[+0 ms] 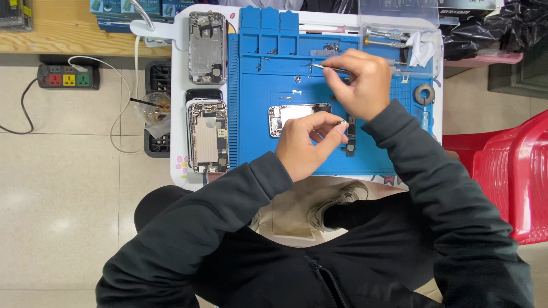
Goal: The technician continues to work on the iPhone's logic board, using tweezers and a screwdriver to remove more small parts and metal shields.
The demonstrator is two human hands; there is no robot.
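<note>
pinched between thumb and forefinger, the left hand [308, 148] has its grip clamped on a small dark part [341, 122], too tiny to make out beyond a dull metallic glint. the part sits at the fingertips, above the blue work mat [257, 137] and just right of the opened phone [297, 116] lying on it. the right hand [361, 82] has its grip closed on thin silver tweezers [326, 68], whose long axis runs nearly level, tips pointing left across the mat. the phone is a pale rectangle with its long axis left to right. on the white counter [180, 85], left of the mat, lie two more phone housings [208, 48] [208, 137], both lengthwise away from the person. a screwdriver [385, 41] rests near the mat's far right corner.
</note>
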